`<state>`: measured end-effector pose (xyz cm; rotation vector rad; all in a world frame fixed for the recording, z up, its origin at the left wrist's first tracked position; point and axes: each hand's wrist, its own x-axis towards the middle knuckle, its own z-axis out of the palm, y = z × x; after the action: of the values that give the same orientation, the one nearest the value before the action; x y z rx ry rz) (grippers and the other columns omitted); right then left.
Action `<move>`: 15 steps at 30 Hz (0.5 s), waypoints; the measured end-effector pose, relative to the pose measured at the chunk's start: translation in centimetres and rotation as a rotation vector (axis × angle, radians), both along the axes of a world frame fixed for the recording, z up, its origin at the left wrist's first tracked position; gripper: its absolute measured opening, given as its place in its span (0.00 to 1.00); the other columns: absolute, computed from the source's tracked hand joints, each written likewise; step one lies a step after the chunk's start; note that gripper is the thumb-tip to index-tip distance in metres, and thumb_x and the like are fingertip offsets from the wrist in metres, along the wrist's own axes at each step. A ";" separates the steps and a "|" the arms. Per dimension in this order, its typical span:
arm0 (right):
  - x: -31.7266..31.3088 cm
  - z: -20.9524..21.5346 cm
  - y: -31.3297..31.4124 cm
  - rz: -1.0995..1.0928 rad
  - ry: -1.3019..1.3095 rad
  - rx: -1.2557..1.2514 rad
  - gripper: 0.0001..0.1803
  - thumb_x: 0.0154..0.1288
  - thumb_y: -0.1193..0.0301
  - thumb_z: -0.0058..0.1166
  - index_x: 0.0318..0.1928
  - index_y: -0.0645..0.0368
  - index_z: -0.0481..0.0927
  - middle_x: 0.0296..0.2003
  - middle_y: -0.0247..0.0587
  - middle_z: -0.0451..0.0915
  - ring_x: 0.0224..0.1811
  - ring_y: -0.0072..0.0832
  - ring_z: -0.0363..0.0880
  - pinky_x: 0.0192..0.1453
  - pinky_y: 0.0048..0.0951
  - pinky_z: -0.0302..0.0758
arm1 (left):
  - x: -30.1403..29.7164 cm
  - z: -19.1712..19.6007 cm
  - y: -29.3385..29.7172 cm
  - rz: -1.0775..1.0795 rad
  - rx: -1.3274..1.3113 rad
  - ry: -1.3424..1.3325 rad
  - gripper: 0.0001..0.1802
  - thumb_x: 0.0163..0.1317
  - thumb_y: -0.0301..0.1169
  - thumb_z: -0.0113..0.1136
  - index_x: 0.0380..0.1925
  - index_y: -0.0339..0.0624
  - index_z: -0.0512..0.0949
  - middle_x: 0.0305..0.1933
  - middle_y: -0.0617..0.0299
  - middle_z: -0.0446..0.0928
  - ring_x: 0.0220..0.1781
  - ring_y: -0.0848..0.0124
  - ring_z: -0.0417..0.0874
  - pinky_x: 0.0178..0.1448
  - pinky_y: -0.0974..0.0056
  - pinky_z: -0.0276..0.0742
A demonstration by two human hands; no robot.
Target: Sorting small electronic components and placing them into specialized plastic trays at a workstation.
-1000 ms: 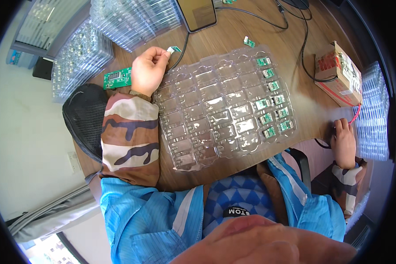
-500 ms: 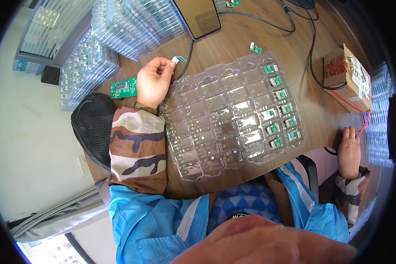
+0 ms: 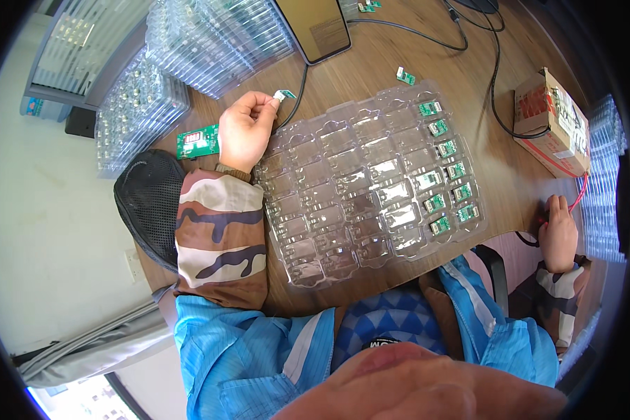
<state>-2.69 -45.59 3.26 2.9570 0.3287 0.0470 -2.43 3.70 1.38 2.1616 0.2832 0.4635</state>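
My left hand (image 3: 246,133) is closed in a pinch on a small green circuit board (image 3: 288,94) with a white connector, held above the table. Beside its wrist lies a larger green circuit board (image 3: 198,142) with a digit display, glowing red, partly hidden by the hand. In front of me is a clear plastic blister tray (image 3: 329,189); its right-hand columns hold several small green boards (image 3: 455,170), the other pockets none. My right hand (image 3: 558,236) is at the table's right edge, fingers curled next to a red wire (image 3: 579,192); what they grip is mostly hidden.
Stacks of filled clear trays (image 3: 217,42) stand at the back left, beside a phone-like screen (image 3: 315,31). A loose small board (image 3: 405,76) lies behind the tray. On the right is a cardboard box (image 3: 551,124) with a black cable (image 3: 495,84) over it.
The display on the larger green board has gone from dark to lit red. My right hand has shifted slightly up, its fingers more curled. My left hand stays nearly still.
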 end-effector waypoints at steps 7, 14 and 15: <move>0.6 -0.4 -0.3 0.001 0.011 0.006 0.12 0.43 0.87 0.41 0.30 0.62 0.65 0.30 0.49 0.70 0.29 0.49 0.73 0.32 0.43 0.70 | 0.1 0.2 -0.2 0.024 0.021 0.003 0.07 0.52 0.30 0.60 0.25 0.37 0.77 0.18 0.64 0.74 0.19 0.79 0.71 0.26 0.73 0.68; 0.8 -0.1 -0.7 -0.016 0.070 0.078 0.14 0.42 0.88 0.40 0.32 0.63 0.64 0.32 0.51 0.68 0.34 0.50 0.71 0.35 0.44 0.68 | 0.7 0.1 -0.1 0.010 0.090 -0.001 0.09 0.51 0.34 0.60 0.25 0.41 0.78 0.19 0.60 0.76 0.20 0.73 0.76 0.26 0.69 0.70; 1.0 -0.1 -1.2 -0.017 0.065 0.077 0.14 0.42 0.88 0.40 0.32 0.63 0.64 0.32 0.51 0.68 0.34 0.50 0.71 0.35 0.44 0.68 | 0.6 0.0 -0.2 0.009 0.089 -0.005 0.09 0.51 0.34 0.60 0.25 0.41 0.78 0.19 0.60 0.76 0.20 0.73 0.76 0.26 0.69 0.70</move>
<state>-1.72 -46.77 3.21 3.0423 0.3176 -0.0400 -1.83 3.51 1.38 2.2458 0.2746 0.4949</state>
